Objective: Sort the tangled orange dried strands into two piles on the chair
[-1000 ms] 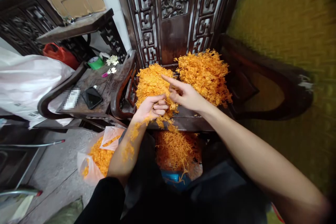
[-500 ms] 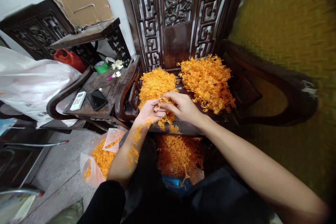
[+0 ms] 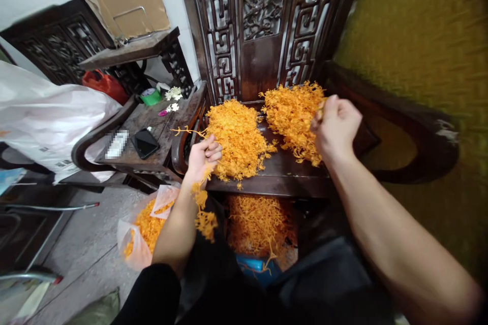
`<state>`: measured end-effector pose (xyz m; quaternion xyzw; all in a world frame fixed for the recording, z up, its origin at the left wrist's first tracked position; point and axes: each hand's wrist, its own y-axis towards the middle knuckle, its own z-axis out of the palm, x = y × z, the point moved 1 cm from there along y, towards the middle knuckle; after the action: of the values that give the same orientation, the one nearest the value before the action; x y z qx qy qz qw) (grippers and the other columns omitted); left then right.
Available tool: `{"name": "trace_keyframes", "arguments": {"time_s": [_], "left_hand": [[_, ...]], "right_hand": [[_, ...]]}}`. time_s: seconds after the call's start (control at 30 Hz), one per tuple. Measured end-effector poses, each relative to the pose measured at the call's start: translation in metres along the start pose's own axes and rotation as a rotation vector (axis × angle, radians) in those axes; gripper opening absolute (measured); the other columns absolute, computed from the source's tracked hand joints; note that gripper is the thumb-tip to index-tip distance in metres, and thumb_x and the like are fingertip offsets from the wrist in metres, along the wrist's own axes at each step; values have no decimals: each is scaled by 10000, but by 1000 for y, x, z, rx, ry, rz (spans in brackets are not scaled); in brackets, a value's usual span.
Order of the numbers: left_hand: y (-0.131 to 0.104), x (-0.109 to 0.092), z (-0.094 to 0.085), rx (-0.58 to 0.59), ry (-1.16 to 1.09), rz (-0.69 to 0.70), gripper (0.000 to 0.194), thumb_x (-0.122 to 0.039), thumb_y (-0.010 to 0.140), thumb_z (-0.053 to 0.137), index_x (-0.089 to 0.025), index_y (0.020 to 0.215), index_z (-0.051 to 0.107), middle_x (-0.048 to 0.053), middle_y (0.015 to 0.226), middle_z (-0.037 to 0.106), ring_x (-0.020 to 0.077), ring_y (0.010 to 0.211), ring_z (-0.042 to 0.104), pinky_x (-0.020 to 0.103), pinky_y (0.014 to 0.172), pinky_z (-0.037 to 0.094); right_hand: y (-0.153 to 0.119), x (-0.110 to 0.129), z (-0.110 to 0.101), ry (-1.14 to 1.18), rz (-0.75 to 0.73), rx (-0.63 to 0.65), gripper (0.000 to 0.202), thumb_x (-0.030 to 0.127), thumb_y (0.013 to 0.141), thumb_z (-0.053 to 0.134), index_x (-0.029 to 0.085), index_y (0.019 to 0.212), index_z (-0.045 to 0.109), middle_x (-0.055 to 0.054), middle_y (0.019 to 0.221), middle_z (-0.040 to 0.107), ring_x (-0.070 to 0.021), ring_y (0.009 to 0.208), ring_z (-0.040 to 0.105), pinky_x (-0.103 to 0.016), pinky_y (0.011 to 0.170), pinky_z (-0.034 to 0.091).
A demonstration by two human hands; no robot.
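My left hand (image 3: 206, 155) is closed around the thin stem of an orange branching sprig (image 3: 190, 131). Its bare stem sticks out to the left, and its frilly tips (image 3: 205, 208) hang beside my forearm. Just right of this hand lies a heap of loose orange frilly bits (image 3: 238, 134) on a dark wooden seat (image 3: 280, 175). My right hand (image 3: 339, 127) is closed at the right edge of a taller pile of orange sprigs (image 3: 292, 119). Some orange shows at its fingertips; the back of the hand hides the rest.
Under the seat are orange stems (image 3: 259, 223) above a blue object (image 3: 253, 264). A plastic bag of orange bits (image 3: 147, 228) stands on the floor at left. On the side table (image 3: 168, 132) lie a black phone (image 3: 145, 143) and green tape (image 3: 151, 96). Carved armrests flank the seat.
My hands were together over the left heap and have parted. The right hand has moved right to the taller pile; the left has drawn slightly left, still holding the sprig.
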<state>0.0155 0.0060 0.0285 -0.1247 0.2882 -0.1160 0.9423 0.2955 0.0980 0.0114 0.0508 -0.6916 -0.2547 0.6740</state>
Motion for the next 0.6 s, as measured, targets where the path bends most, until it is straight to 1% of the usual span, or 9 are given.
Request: {"name": "trace_keyframes", "arguments": {"time_s": [0.1,0.17,0.23,0.33,0.4,0.47,0.5,0.53,0.6], "left_hand": [[2,4,3,59,-68,-53,357,-161,1042,460,-179,688,414,-59,555,319,38,395,292,159,351,178],[3,10,8,78,-98,-82,347,-147,1039,461,-177,696,418,-55,564,343,35,400,312,154,353,187],[3,15,12,88,-107,-113,338,-142,1041,457,-174,705,431,-57,561,349,31,397,325,150,352,188],[3,20,16,122,-118,-119,301,-127,1052,414,-152,762,489,-58,571,383,21,398,364,136,353,196],[3,22,17,119,-108,-119,321,-133,1063,384,-149,761,492,-56,570,389,19,391,368,138,348,201],[4,21,18,93,-85,-127,357,-147,1069,371,-156,726,467,-55,558,379,20,375,346,147,341,201],[4,20,17,84,-72,-132,368,-148,1068,373,-161,709,453,-54,553,374,21,372,338,150,339,203],[4,18,16,79,-62,-134,372,-145,1064,381,-166,697,439,-52,549,370,22,373,337,151,339,205],[2,10,11,83,-50,-116,375,-136,1054,406,-176,681,412,-50,545,362,26,385,348,149,344,209]], "right_hand": [[-19,4,15,178,284,250,522,707,819,703,199,838,585,-45,784,674,-94,483,489,-248,412,287],[-39,14,33,251,314,454,487,635,803,760,177,936,657,-46,863,702,-85,496,517,-237,413,282],[-56,25,48,309,289,587,463,579,861,719,192,1114,686,6,799,650,-73,472,475,-236,424,287],[-69,37,59,228,164,709,505,518,969,586,222,1376,624,50,677,540,-102,485,445,-259,474,360],[-73,42,62,49,-40,730,494,462,998,552,204,1415,614,2,745,611,-154,626,560,-306,594,471],[-74,44,62,-174,-281,739,402,383,1015,524,184,1332,669,-73,917,686,-203,818,632,-354,747,519],[-72,43,62,-296,-374,748,352,339,1020,499,180,1264,699,-98,987,694,-213,853,636,-363,778,514],[-68,39,61,-420,-429,752,319,293,1020,473,179,1191,718,-112,1026,693,-214,833,629,-362,768,501],[-54,27,55,-630,-423,704,280,228,998,458,181,1077,723,-124,1053,689,-202,744,593,-353,713,459]]}}
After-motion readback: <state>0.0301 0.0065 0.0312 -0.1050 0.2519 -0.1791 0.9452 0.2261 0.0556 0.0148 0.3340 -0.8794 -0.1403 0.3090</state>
